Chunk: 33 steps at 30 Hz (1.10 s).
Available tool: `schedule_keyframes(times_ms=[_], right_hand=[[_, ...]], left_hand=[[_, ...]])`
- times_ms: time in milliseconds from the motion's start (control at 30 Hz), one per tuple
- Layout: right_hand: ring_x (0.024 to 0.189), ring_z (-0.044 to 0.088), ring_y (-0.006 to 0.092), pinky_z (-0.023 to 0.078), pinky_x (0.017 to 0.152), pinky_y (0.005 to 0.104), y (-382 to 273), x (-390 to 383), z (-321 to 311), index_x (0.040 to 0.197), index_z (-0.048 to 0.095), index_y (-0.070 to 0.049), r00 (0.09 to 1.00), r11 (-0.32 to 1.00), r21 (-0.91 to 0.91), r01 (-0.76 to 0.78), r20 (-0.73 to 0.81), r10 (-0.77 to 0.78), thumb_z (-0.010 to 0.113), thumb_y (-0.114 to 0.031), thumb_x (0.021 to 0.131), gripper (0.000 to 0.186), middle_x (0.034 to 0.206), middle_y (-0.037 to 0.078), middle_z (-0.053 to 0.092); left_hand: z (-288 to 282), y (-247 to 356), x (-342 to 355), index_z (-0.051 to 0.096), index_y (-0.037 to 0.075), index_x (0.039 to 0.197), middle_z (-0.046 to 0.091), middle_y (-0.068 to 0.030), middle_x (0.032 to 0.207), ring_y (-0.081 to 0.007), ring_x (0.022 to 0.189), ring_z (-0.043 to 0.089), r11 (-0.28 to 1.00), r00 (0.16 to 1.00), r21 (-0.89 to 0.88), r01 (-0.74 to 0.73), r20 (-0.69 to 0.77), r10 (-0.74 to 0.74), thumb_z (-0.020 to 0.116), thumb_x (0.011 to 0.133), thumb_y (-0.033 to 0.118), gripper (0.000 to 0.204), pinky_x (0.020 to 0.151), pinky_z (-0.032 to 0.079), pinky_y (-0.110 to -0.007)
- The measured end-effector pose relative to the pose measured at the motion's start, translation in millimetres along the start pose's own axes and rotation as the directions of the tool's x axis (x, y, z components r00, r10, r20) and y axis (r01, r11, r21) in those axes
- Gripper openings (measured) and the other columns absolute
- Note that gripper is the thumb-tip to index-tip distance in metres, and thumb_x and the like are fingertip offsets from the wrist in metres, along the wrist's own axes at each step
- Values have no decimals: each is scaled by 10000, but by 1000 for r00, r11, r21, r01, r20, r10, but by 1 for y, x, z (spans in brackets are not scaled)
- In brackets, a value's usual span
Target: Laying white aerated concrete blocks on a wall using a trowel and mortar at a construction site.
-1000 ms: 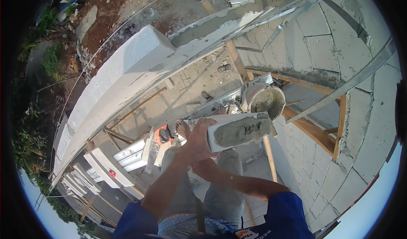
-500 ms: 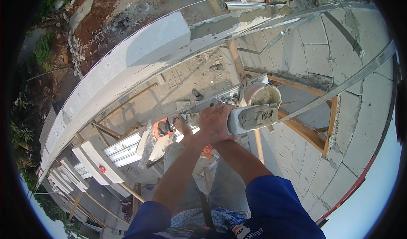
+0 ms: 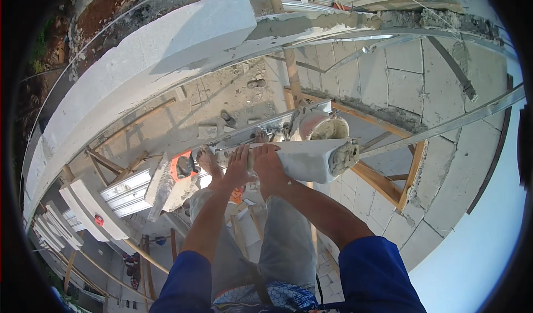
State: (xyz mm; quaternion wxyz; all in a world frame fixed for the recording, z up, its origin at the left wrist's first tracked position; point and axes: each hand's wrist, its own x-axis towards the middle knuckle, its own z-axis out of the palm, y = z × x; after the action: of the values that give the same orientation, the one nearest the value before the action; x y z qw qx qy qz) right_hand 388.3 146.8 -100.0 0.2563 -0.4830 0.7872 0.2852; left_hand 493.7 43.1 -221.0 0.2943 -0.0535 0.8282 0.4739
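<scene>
A white block lies crosswise in front of me, with grey mortar on its right end. My left hand grips its left part, fingers wrapped over the top. My right hand grips it just to the right, also curled over the top. Just behind the block's right part stands a bucket smeared with mortar. To the left, a saw with an orange handle lies beside my bare foot.
A long white block wall arcs across the top, partly mortared. Metal strips cross on the right over block walls and timber frames. Stacked slabs and a red tool sit at lower left. Below them, a person is partly visible.
The block has turned, its mortared face now pointing right instead of up. My hands, earlier overlapping, now sit side by side farther left along it.
</scene>
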Motion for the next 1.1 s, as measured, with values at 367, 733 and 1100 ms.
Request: schedule_keyframes(times_ms=[367, 733, 1100], right_hand=[[875, 551, 250, 444, 781, 446, 30, -70, 7, 1273, 521, -36, 995, 962, 268, 54, -100, -27, 599, -197, 814, 493, 955, 104, 574], [920, 516, 280, 403, 779, 434, 46, -128, -46, 1401, 414, -62, 995, 852, 523, -13, -76, 62, 785, -244, 630, 875, 1029, 155, 524], [944, 532, 302, 401, 808, 432, 75, -254, -162, 1431, 374, -51, 986, 757, 642, 120, -164, -17, 805, -313, 640, 938, 1056, 174, 535]], left_hand=[[-13, 48, 0, 445, 30, 1226, 513, -185, 1187, -383, 1189, 474, 955, 965, 169, -246, -49, 257, 884, 521, 301, 873, 1105, 317, -529], [-75, 102, -49, 551, 47, 1178, 559, -129, 1088, -298, 1076, 532, 832, 887, 404, -380, -97, 452, 825, 532, 469, 819, 1008, 364, -492], [-236, 160, -177, 523, 27, 1221, 567, -155, 1139, -327, 1104, 548, 769, 888, 456, -448, 123, 444, 838, 529, 385, 840, 975, 393, -498]])
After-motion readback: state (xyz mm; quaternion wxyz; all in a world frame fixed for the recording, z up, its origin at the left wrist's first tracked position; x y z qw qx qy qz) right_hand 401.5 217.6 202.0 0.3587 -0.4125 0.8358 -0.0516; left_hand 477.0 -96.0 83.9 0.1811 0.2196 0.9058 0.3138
